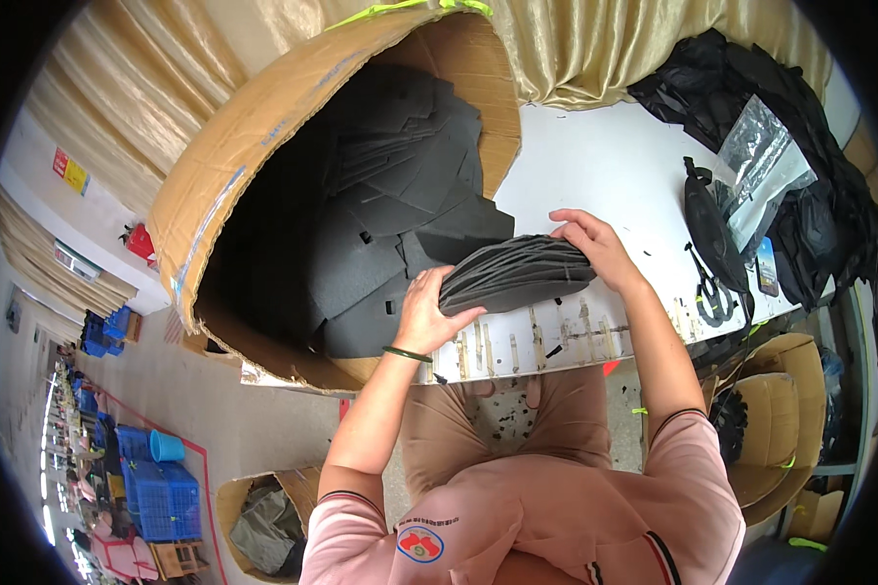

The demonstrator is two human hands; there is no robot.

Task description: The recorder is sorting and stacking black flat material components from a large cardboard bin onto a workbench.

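Between my two hands is a stack of dark grey foam sheets (517, 275), its layers fanned and bowed along the upper edge. My left hand (431, 310) grips the stack's left end, thumb in front. At the other end my right hand (592, 249) is closed on it, with the fingers over the top. Just left of the stack, a large cardboard box (205, 185) lies tipped toward me on the table. Many loose dark foam sheets (400, 185) are heaped inside it, some sliding out at its opening near my left hand.
On the white table (576, 156), at right, lie black scissors (714, 297), a black pouch (707, 219), a phone (768, 268), a clear plastic bag (761, 166) and piled black fabric (829, 214). Tape strips (512, 351) line the near edge. Cardboard boxes (766, 419) stand below.
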